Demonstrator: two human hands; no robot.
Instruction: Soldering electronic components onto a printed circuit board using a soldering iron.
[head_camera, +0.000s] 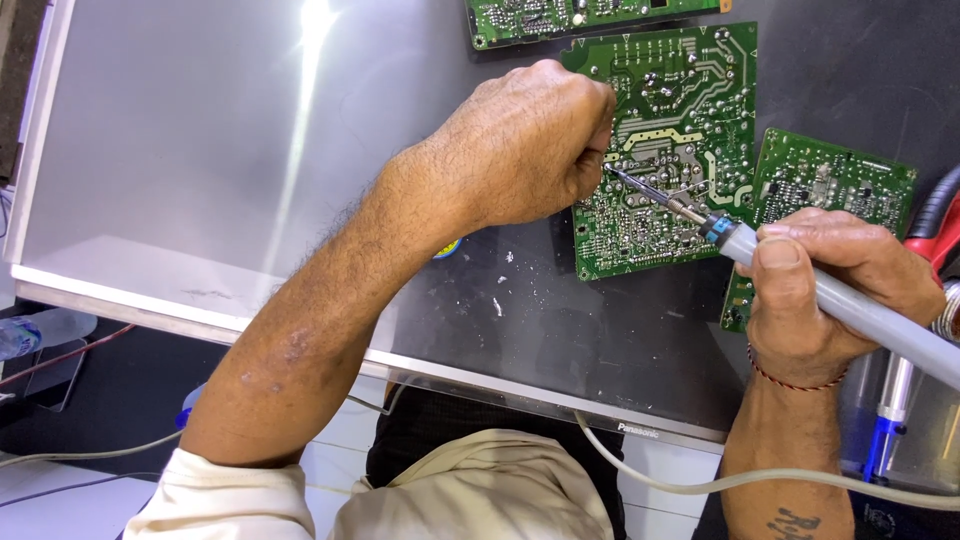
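My right hand (815, 290) grips the iron (800, 280), tip on the middle board (690, 110) lying on the panel (200, 150). My left hand (520, 150), clenched, steadies its edge; best I keep contact brief.

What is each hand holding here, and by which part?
The right hand grips a soldering iron by its grey handle, tip on the green circuit board. The left hand is fisted at the board; anything in it is hidden.
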